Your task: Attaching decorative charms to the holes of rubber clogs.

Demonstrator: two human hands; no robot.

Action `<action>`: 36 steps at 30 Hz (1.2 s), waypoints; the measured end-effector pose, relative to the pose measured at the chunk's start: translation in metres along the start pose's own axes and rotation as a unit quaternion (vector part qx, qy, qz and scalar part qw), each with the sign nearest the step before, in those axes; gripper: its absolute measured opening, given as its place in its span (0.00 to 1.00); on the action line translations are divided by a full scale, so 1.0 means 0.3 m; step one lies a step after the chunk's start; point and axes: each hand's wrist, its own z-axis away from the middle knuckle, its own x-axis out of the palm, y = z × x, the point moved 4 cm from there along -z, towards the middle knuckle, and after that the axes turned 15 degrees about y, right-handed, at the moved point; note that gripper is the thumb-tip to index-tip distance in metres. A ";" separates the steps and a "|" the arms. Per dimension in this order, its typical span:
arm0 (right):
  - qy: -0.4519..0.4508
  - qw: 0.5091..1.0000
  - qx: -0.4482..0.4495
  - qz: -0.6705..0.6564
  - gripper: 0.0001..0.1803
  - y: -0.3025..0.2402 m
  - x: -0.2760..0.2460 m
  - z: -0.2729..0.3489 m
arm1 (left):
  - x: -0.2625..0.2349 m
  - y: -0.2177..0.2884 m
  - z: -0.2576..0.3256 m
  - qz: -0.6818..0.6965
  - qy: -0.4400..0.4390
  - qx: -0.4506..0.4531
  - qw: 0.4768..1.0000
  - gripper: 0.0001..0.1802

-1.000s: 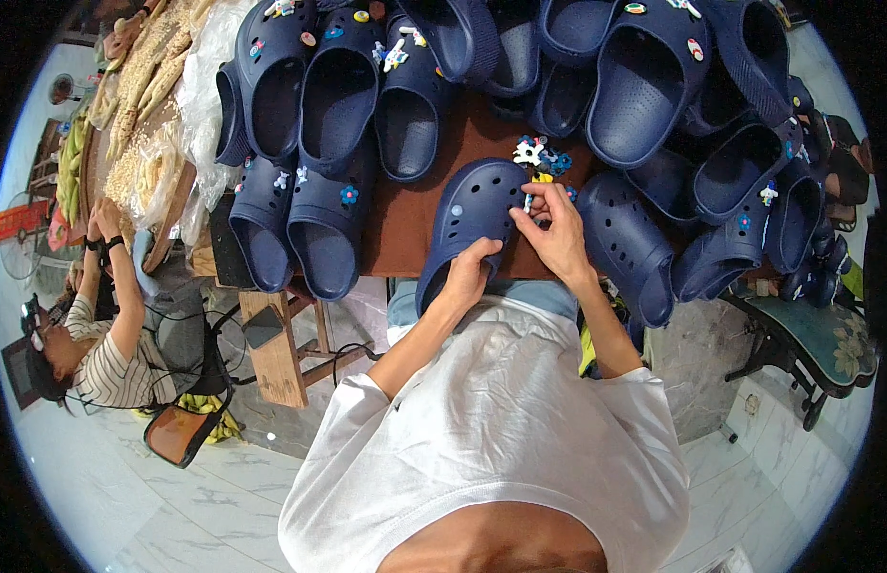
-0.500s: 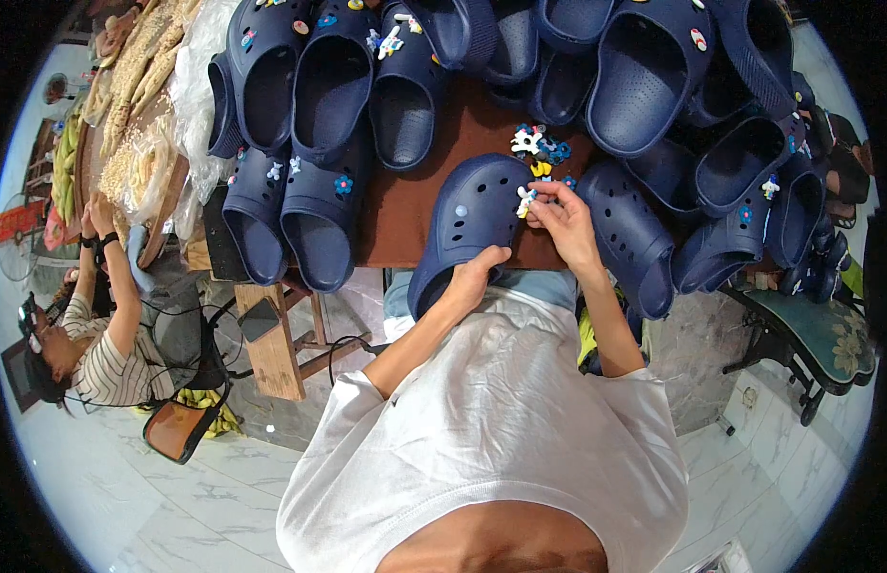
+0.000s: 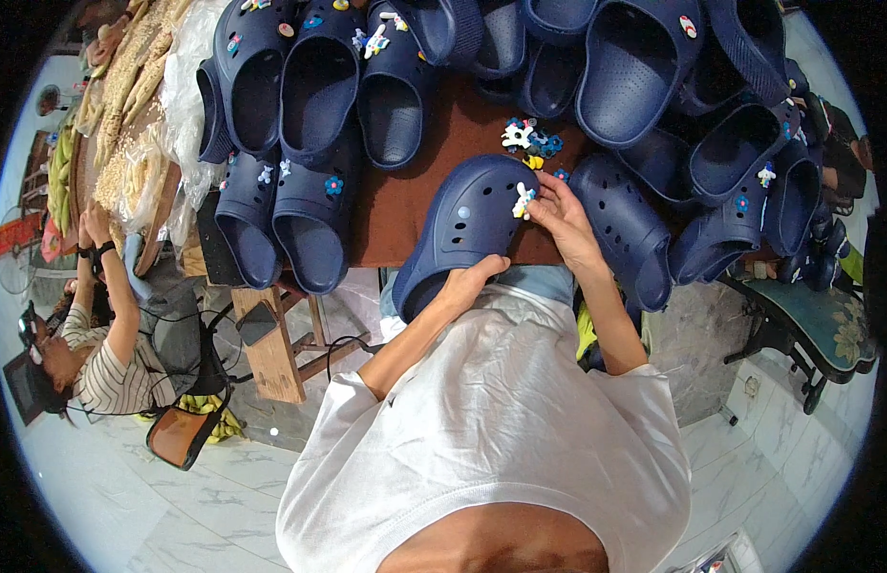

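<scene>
Left hand (image 3: 470, 279) gripping navy clog (image 3: 462, 229), right hand (image 3: 558, 218) pinching white charm (image 3: 523, 200)

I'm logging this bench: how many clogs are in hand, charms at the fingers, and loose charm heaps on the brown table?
Navy clog, held by the left hand: 1
White charm, pinched by the right hand: 1
Loose charm heap on the table: 1
Total: 3
</scene>
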 end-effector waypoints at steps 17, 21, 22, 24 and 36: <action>-0.033 0.998 -0.023 0.049 0.33 0.029 0.006 -0.009 | -0.031 -0.066 -0.045 -0.076 -0.011 0.010 0.997 0.15; -0.008 0.995 -0.052 0.080 0.32 0.030 0.022 -0.001 | -0.026 -0.110 -0.072 -0.001 -0.034 -0.022 0.999 0.15; -0.008 0.995 -0.052 0.080 0.32 0.031 0.029 0.002 | -0.021 -0.095 -0.065 0.025 -0.039 -0.019 0.999 0.15; 0.009 0.994 -0.073 0.081 0.31 0.027 0.035 0.006 | -0.026 -0.164 -0.107 0.047 -0.030 -0.067 0.996 0.11; 0.051 0.858 -0.381 0.341 0.17 -0.136 0.021 0.076 | -0.036 -0.139 -0.123 0.280 -0.016 -0.121 0.952 0.07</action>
